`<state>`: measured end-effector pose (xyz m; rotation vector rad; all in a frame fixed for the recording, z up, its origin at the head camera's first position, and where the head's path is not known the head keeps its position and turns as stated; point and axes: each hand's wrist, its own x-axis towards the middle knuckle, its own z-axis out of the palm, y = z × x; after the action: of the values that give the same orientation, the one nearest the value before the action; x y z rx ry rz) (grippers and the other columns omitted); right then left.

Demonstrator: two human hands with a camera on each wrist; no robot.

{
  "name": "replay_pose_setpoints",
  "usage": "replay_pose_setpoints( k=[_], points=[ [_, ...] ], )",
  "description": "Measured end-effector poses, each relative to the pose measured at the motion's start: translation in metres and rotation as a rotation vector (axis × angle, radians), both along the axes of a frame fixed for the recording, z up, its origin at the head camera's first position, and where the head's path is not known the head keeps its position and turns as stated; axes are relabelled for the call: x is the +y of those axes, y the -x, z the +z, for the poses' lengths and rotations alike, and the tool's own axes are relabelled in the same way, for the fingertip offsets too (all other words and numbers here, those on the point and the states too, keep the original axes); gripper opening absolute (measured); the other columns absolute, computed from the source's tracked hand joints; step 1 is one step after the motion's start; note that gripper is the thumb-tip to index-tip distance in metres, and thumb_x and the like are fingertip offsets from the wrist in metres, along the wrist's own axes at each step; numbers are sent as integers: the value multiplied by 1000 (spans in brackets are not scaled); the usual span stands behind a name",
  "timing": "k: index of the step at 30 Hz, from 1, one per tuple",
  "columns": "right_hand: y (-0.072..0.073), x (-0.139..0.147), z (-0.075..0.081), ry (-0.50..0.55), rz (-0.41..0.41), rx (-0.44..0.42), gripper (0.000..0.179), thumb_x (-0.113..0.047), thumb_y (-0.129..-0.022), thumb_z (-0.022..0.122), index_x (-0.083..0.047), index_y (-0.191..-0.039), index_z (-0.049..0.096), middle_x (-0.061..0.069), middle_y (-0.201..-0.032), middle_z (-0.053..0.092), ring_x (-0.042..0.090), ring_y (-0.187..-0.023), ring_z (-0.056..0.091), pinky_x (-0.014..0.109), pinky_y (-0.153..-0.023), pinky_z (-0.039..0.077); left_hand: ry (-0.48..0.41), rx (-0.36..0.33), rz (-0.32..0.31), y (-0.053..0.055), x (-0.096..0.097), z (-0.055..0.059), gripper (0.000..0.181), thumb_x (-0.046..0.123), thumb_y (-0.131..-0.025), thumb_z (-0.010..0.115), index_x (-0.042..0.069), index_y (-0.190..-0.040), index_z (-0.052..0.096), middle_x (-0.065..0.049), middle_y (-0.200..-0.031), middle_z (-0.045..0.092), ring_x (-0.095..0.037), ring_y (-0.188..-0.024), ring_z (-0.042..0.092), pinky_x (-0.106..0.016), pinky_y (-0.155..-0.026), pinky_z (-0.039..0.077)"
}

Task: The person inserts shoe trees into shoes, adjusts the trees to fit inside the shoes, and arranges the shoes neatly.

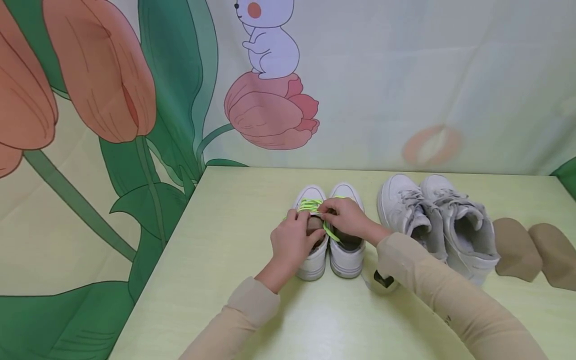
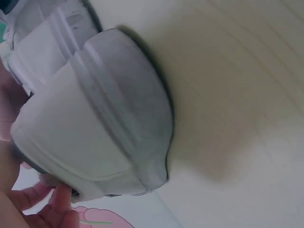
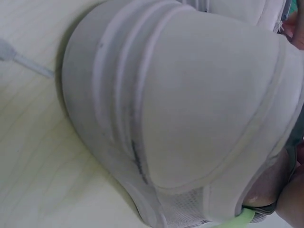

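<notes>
Two white sneakers with yellow-green laces stand side by side, toes pointing away: the left sneaker [image 1: 311, 267] and the right sneaker [image 1: 346, 266]. My left hand [image 1: 290, 240] grips the left sneaker around its opening, thumb at the inner side. Just above that sneaker's tongue, my right hand [image 1: 345, 216] pinches the shoelace [image 1: 309, 204], and a loose length of it hangs between the two shoes. A sneaker heel [image 2: 85, 123] fills much of the left wrist view, with fingers at the lower left. Another sneaker heel [image 3: 204, 104] dominates the right wrist view, largely hiding the right hand.
To the right stands a second pair of white sneakers [image 1: 396, 200] with pale laces. Two brown curved pieces [image 1: 517, 250] lie beyond them. A small round pale item [image 1: 382, 289] with a black patch sits below my right forearm. Behind the table [image 1: 234, 220] hangs a tulip-printed cloth [image 1: 369, 90].
</notes>
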<state>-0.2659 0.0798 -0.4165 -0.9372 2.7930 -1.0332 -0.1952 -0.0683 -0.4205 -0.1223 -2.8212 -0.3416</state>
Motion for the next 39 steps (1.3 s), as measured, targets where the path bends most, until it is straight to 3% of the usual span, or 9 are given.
replay_pose_setpoints(
  k=[9,18,27,32,39],
  points=[
    [-1,0,0,8,-7,-21,6,-8,-82,57,-9,-80,63,4,-86,65,15,-76,55,32,-72,44,-61,-32,75,-2,3,3,46,51,-70,66,12,-90,53,-3,-82,52,-25,-60,58,-34,-48,41],
    [-2,-2,1,13,-12,-10,5,-7,-81,58,-8,-79,63,6,-88,65,17,-80,57,35,-75,45,-68,2,75,0,3,-2,43,48,-69,68,13,-86,52,-2,-81,51,-21,-63,58,-31,-48,39],
    [-4,-2,3,4,-8,-14,6,-7,-81,58,-7,-79,63,6,-87,65,17,-79,56,35,-74,44,-10,18,77,2,5,-5,43,48,-70,67,13,-88,53,-3,-83,52,-21,-61,57,-31,-46,38],
    [-3,-2,3,0,-8,-9,5,-7,-81,58,-7,-78,63,6,-85,65,16,-77,55,34,-73,44,-46,10,52,4,1,-6,41,50,-70,66,15,-87,53,-1,-81,50,-19,-61,56,-30,-47,37],
    [-4,-3,3,15,-11,-21,6,-7,-81,58,-8,-78,63,6,-84,65,15,-75,54,31,-71,44,-187,-8,-36,8,-18,-7,32,46,-69,68,20,-86,61,3,-82,54,-13,-68,53,-27,-53,40]
  ],
)
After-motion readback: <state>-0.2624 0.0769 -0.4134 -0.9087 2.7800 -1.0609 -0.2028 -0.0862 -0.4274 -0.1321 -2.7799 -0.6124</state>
